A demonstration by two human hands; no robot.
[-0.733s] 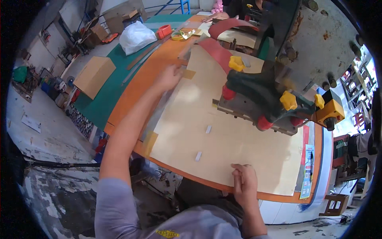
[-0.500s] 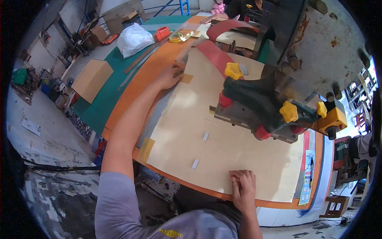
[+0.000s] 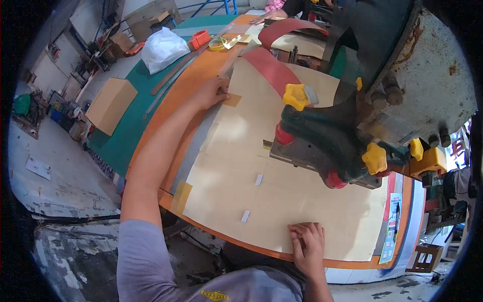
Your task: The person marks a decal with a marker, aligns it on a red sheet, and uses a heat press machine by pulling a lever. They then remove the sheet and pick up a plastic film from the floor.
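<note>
A large cream sheet [image 3: 221, 171] lies flat on an orange board [image 3: 193, 65]. My left hand [image 3: 214, 94] rests at the sheet's far left edge beside a strip of brown tape [image 3: 231, 100], fingers curled in; whatever they hold, if anything, is hidden. My right hand [image 3: 308, 246] lies on the near edge with bent fingers and the thumb tucked close; its grip, too, is hidden. Two small white pieces [image 3: 258, 179] sit on the sheet, left of my right hand. Above its right part stands a dark machine head [image 3: 322, 136] with yellow star knobs [image 3: 296, 97] and red knobs.
A red strip [image 3: 271, 70] curves behind the machine head. On a green surface [image 3: 113, 151] at left lie a cardboard box [image 3: 111, 105], a white plastic bag [image 3: 163, 50] and metal rulers [image 3: 168, 85]. A red tape dispenser [image 3: 199, 39] is farther back. Another person's hand [image 3: 269, 16] rests at the far end.
The whole view has shifted slightly, so the machine head appears farther right and the box farther left. Both hands keep nearly the same places on the sheet.
</note>
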